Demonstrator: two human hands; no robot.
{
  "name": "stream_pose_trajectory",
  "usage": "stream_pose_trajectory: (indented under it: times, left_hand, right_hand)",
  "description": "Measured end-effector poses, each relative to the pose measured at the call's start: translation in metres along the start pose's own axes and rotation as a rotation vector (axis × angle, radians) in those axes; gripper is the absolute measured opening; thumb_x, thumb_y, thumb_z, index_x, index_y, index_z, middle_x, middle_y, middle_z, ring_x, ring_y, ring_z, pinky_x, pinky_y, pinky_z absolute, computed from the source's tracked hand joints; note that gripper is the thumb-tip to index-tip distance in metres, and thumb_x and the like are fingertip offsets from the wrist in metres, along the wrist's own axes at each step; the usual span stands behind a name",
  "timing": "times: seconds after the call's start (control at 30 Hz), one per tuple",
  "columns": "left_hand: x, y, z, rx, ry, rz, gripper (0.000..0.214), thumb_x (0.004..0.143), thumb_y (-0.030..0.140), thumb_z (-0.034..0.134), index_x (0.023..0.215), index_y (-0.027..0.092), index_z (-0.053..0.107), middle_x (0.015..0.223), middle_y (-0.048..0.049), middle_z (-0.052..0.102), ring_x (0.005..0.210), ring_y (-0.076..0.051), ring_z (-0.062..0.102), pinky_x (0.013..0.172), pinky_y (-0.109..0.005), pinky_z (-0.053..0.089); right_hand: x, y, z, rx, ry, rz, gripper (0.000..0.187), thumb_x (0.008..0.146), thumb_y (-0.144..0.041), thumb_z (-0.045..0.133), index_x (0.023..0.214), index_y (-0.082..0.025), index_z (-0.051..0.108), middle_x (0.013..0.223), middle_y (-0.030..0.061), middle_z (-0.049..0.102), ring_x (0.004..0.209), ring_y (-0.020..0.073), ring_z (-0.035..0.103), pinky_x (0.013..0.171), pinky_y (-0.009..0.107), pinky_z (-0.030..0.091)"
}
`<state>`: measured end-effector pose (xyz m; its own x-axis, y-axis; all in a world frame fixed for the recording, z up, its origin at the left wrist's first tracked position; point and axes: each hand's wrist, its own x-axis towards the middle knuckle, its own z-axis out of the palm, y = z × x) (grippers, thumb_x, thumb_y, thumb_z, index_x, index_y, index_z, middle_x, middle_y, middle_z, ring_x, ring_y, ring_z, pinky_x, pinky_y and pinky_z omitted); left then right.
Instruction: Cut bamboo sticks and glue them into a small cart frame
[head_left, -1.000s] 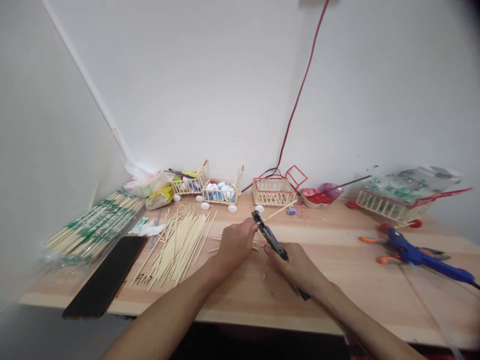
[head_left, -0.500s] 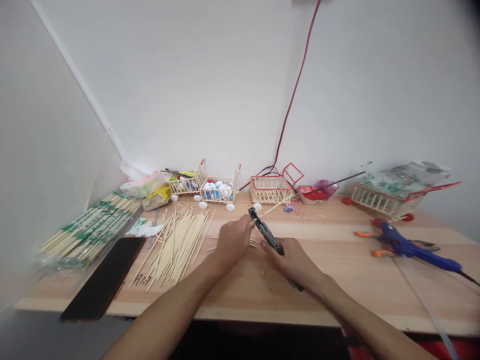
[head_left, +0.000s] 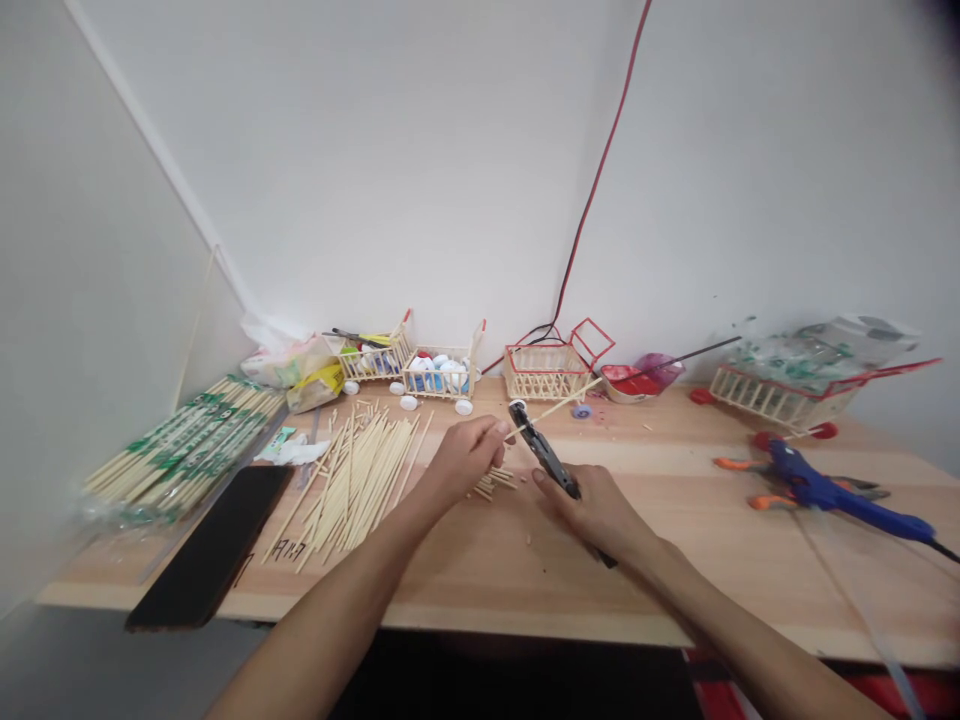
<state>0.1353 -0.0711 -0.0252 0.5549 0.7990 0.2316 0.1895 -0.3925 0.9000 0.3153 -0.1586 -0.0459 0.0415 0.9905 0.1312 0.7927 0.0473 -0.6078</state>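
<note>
The left hand (head_left: 469,455) pinches a stick (head_left: 562,403), the right hand (head_left: 598,505) wraps pliers (head_left: 551,459); slack left fingers (head_left: 493,440) could let the stick twist.

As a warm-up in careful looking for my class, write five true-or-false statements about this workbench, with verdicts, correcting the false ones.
1. The left hand holds a thin wooden stick. True.
2. The right hand holds nothing. False: the right hand holds a dark hand tool.
3. A blue glue gun lies to the right of both hands. True.
4. The loose sticks lie to the right of the right hand. False: they lie left of the left hand.
5. A red-and-black cord runs up the wall. True.
</note>
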Motion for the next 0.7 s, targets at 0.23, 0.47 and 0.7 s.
stream_pose_trajectory:
  times: [0.23, 0.47, 0.7]
  left_hand:
    - [-0.0026, -0.0054, 0.0063, 0.324, 0.016, 0.132, 0.030, 0.091, 0.024, 0.035, 0.082, 0.017, 0.063, 0.078, -0.0027, 0.066, 0.076, -0.016, 0.059, 0.074, -0.026, 0.042]
    - [-0.0039, -0.0056, 0.0062, 0.429, 0.019, 0.126, 0.033, 0.093, 0.028, 0.032, 0.083, 0.018, 0.062, 0.076, -0.0032, 0.064, 0.075, -0.018, 0.059, 0.072, -0.028, 0.040]
    - [-0.0031, -0.0014, 0.0030, 0.304, -0.003, 0.134, 0.030, 0.091, 0.028, 0.038, 0.077, 0.016, 0.062, 0.067, -0.0017, 0.060, 0.067, -0.015, 0.055, 0.067, -0.026, 0.040]
  right_hand:
    - [0.0038, 0.0021, 0.0032, -0.008, -0.012, 0.005, 0.050, 0.088, -0.058, 0.040, 0.057, -0.019, 0.041, 0.052, 0.0003, 0.050, 0.052, 0.0134, 0.043, 0.052, 0.025, 0.028]
    - [0.0024, -0.0009, 0.0026, -0.020, -0.007, 0.004, 0.050, 0.089, -0.057, 0.039, 0.056, -0.019, 0.041, 0.052, 0.0013, 0.051, 0.052, 0.0140, 0.044, 0.053, 0.026, 0.027]
    - [0.0040, 0.0029, 0.0022, -0.013, 0.013, -0.030, 0.049, 0.090, -0.055, 0.041, 0.057, -0.018, 0.042, 0.053, 0.0002, 0.049, 0.052, 0.0124, 0.041, 0.052, 0.025, 0.024]
